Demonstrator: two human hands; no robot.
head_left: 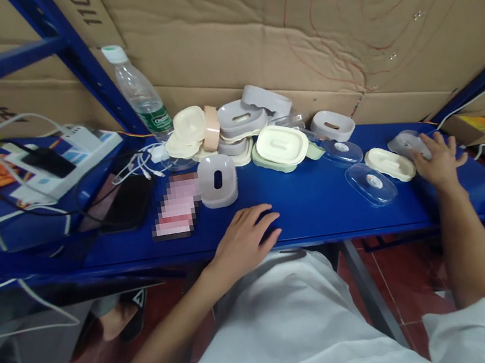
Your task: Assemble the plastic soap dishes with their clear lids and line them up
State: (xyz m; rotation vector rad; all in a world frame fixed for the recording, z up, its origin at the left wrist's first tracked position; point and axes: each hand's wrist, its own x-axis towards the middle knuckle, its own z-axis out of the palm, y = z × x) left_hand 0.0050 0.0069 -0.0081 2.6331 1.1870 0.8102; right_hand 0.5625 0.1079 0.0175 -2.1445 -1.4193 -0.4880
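My left hand [244, 237] lies on the front of the blue table, fingers spread and holding nothing. Closest to it is a grey oval box part [220, 194] with a slot. At the right, my right hand [440, 161] has its fingers apart at the edge of a greyish lid [405, 143]; whether it touches the lid is hard to tell. A cream slotted part [389, 164] lies just left of that hand. Two clear plastic lids, one nearer [372, 183] and one farther [343, 152], lie beyond it.
Cream and grey parts [283, 145] are heaped along the cardboard wall [219, 32]. A water bottle [141, 93] stands behind them. Further left are a pixelated pink rectangle [177, 204], a dark phone-like slab [128, 202], cables and a power strip [95, 152].
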